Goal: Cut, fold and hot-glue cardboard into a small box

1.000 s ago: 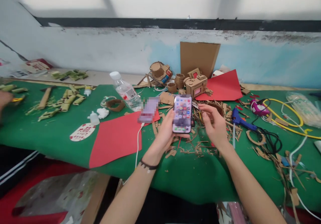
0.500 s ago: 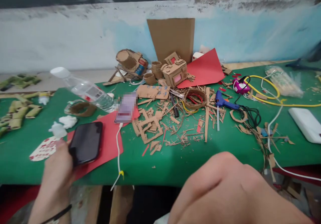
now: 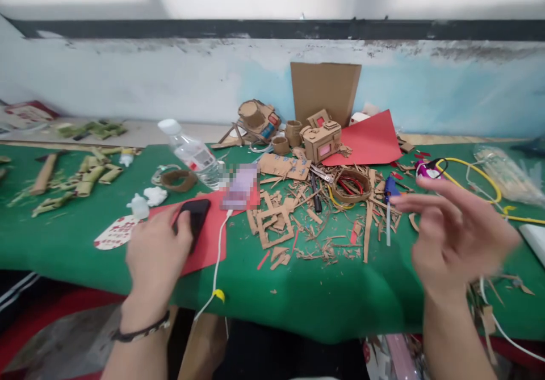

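My left hand (image 3: pixel 159 249) is closed round the left side of a black phone (image 3: pixel 198 221), the thumb over its near edge. The phone is over a red paper sheet (image 3: pixel 215 252). Out to the right, my right hand (image 3: pixel 455 232) is in the air above the table, holding nothing, with its fingers partly stretched out and apart. It is slightly smeared by motion. Beyond its fingertips lies a blue glue gun (image 3: pixel 390 188) with a glue stick (image 3: pixel 388 229) poking towards me; the hand hides part of the gun.
Cardboard scraps (image 3: pixel 323 252) and a cardboard frame (image 3: pixel 272 226) litter the green tabletop (image 3: pixel 323 300). Behind them stand a cardboard camera model (image 3: pixel 319 144) and a tilted clear bottle (image 3: pixel 198 155). A white cable (image 3: pixel 218 255) hangs over the front edge. Bamboo pieces (image 3: pixel 91 175) lie far left.
My left hand has turned over the phone, now back-up to me, and the phone has shifted. My right arm, earlier bent across the front, has swung out with the hand raised. The view has tilted up.
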`<state>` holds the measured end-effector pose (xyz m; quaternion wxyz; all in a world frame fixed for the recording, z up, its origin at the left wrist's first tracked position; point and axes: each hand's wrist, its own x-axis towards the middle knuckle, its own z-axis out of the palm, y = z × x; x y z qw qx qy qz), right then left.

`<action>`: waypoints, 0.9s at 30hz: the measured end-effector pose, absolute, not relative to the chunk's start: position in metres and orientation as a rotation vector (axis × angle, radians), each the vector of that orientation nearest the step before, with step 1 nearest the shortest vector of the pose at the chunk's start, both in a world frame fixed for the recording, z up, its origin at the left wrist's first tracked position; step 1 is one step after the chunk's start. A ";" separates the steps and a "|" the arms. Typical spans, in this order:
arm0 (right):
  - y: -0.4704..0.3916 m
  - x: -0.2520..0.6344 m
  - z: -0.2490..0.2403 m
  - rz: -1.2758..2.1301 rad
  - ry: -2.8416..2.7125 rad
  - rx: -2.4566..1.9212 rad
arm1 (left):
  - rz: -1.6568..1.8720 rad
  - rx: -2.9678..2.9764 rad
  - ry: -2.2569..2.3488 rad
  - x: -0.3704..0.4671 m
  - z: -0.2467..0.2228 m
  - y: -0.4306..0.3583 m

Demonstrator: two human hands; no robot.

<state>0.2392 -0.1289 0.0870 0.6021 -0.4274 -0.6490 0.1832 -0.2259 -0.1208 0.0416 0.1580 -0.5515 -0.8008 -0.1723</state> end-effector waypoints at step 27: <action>0.005 0.244 0.011 -0.110 -1.902 -1.349 | -1.751 -2.714 -1.618 0.017 -0.005 0.020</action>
